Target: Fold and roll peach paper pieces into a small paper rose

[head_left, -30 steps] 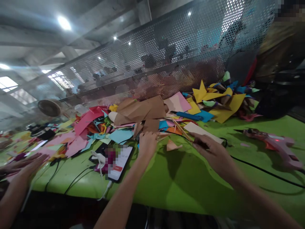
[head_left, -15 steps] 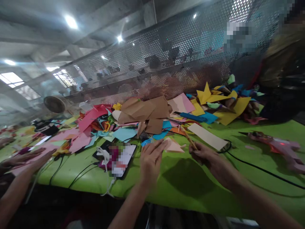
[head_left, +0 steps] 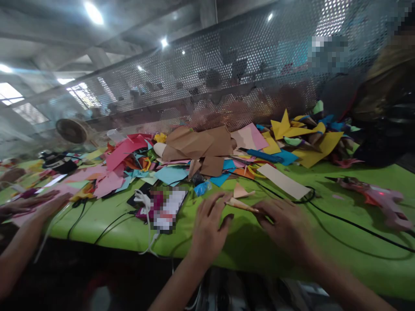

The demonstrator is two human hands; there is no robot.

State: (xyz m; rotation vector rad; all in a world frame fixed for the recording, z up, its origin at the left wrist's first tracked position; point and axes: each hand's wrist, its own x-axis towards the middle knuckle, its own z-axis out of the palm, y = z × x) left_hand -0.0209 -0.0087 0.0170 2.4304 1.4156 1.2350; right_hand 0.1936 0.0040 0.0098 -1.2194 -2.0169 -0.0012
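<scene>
Slim tan rod (head_left: 242,205) between our two hands, low over the green tabletop (head_left: 259,263).
Our right hand (head_left: 282,218), palm down, pinches its right end in closed fingertips; our left hand (head_left: 210,224), thumb spread, is open at its other end, contact unclear. Beyond lies a peach paper scrap (head_left: 240,190).

Green table (head_left: 129,236): paper scraps (head_left: 170,173), phone (head_left: 168,211), pink glue gun (head_left: 378,196).

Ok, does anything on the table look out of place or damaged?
The pink glue gun lies flat on the green cover, red light on, no stand visible: odd for a tool that may be hot. I see no clear spill or damage.
</scene>
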